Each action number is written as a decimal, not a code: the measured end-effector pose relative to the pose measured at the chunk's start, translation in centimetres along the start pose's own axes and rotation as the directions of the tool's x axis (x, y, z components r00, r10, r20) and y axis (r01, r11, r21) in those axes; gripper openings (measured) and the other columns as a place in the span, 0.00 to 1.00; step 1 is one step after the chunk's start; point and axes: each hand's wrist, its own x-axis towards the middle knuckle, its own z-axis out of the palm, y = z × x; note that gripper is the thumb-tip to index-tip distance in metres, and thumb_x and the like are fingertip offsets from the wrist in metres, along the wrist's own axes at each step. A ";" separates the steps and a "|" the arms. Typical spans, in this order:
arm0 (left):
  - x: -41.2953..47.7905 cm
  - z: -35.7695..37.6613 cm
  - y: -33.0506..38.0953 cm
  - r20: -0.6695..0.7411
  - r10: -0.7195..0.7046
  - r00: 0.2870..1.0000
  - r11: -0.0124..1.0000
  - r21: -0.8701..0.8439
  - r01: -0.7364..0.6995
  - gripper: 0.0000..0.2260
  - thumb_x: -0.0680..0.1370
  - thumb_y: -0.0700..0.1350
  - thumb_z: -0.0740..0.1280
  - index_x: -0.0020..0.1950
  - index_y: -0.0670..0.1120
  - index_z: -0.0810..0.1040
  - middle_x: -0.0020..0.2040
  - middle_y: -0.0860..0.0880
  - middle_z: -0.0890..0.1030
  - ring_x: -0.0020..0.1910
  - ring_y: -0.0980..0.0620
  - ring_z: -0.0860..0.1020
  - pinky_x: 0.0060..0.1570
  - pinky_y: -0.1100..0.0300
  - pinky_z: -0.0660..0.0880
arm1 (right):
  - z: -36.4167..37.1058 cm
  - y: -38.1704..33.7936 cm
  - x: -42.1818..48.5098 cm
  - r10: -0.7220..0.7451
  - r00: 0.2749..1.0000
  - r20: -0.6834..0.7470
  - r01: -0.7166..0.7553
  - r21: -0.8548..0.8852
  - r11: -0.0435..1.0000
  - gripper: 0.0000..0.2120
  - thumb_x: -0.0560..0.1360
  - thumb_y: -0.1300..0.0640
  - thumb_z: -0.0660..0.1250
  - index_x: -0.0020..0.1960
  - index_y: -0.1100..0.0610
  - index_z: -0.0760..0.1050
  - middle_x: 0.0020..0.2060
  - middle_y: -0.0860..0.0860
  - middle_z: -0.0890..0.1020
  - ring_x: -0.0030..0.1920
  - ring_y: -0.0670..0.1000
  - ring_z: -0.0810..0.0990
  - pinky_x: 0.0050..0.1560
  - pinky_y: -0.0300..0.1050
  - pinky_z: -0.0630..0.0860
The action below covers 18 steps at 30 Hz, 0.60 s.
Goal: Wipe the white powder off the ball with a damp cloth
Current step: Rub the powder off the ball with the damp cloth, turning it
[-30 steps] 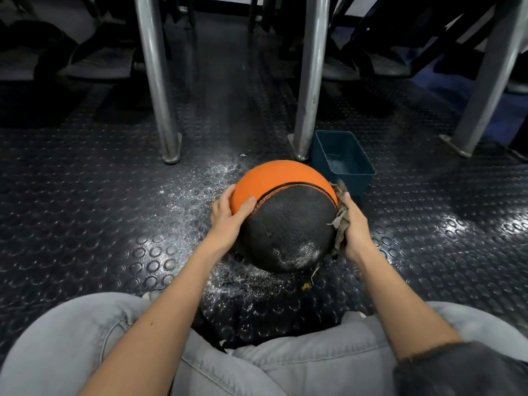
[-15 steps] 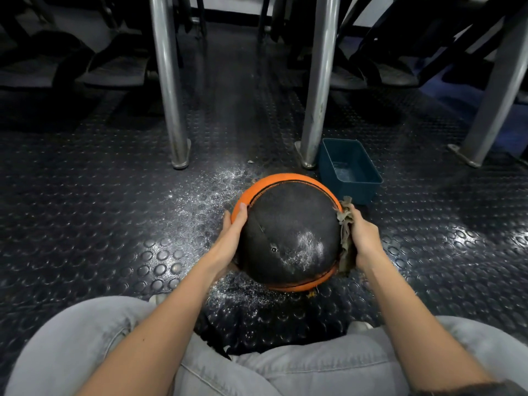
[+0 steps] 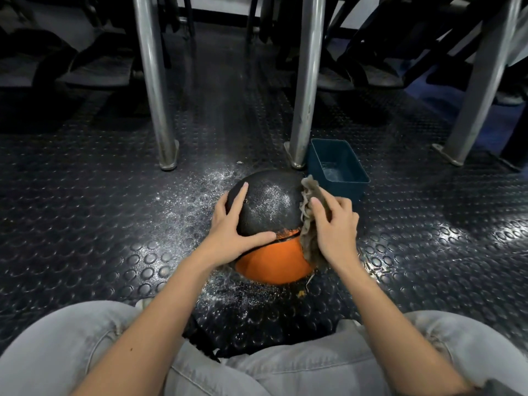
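While the left hand (image 3: pixel 237 232) steadies the ball (image 3: pixel 265 212) on the floor, grip spread flat, we'd sweep the right hand (image 3: pixel 335 228), grip curled over the cloth (image 3: pixel 308 224), firmly across that powdery top. Studded floor (image 3: pixel 114 224) dusted white, steel legs (image 3: pixel 154 81), blue tub (image 3: pixel 337 167) beyond.

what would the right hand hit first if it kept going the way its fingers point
The right hand points forward and left, with the cloth under it, so it would likely run onto the black half of the ball first. The blue tub looks to lie right of that line.
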 end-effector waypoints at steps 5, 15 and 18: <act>0.4 0.5 0.3 -0.057 0.154 0.986 0.979 0.145 -0.144 0.45 0.54 0.71 0.70 0.65 0.76 0.47 0.74 0.67 0.46 0.75 0.55 0.44 0.73 0.40 0.46 | 1.0 -1.4 -2.8 -0.382 0.924 0.026 0.381 -0.162 0.910 0.18 0.77 0.44 0.55 0.61 0.48 0.75 0.62 0.47 0.73 0.57 0.53 0.65 0.54 0.50 0.64; 0.3 1.0 0.9 -0.031 0.166 0.986 0.978 0.132 -0.160 0.43 0.57 0.67 0.72 0.65 0.75 0.49 0.74 0.66 0.47 0.75 0.58 0.45 0.73 0.41 0.44 | -1.0 0.5 3.1 0.091 0.993 0.074 -0.095 0.045 0.994 0.15 0.80 0.50 0.57 0.64 0.51 0.73 0.58 0.54 0.69 0.64 0.58 0.67 0.65 0.50 0.62; 0.1 1.2 0.5 -0.086 0.180 0.980 0.978 0.121 -0.169 0.42 0.54 0.70 0.67 0.63 0.76 0.49 0.74 0.65 0.48 0.75 0.56 0.46 0.73 0.41 0.45 | 0.5 -1.8 -1.7 -0.242 0.970 0.016 0.241 -0.181 0.954 0.16 0.79 0.46 0.56 0.62 0.49 0.75 0.60 0.51 0.72 0.58 0.56 0.66 0.53 0.46 0.61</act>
